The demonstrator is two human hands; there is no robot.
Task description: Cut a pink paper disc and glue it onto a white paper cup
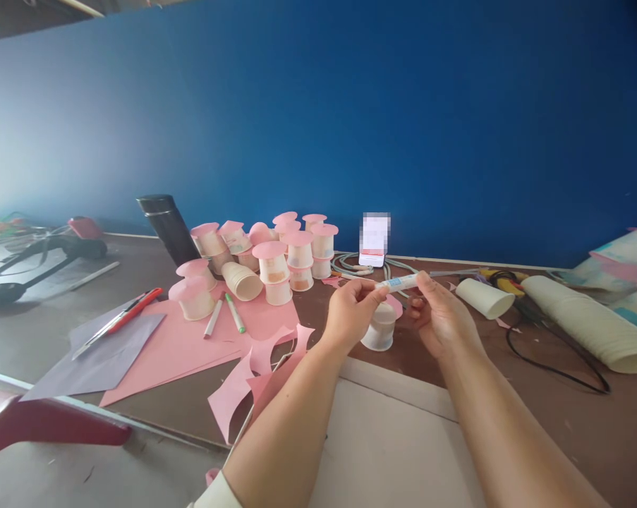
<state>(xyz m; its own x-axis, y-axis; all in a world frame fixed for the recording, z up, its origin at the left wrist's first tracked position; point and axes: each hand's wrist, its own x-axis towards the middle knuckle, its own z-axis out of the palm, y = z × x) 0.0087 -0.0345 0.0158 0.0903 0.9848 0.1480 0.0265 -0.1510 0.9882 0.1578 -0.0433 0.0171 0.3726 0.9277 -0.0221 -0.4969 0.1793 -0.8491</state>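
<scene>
My left hand [356,315] pinches one end of a slim white tube with a blue label [401,283], and my right hand [446,316] grips its other end between thumb and fingers. The tube is level, and its exact kind is too small to make out. Just below it stands a white paper cup [380,329] on the table, with a pink paper piece [395,305] behind its upper part. Left of my hands are several stacked paper cups [273,268] topped with pink paper discs.
Pink sheets [191,346], cut scraps [233,395], scissors [122,317] and two markers [234,314] lie left. A black bottle [167,226] leans behind. A phone [372,243] stands by cables at the blue wall. Stacked cups [587,321] and a black cable [556,370] lie right.
</scene>
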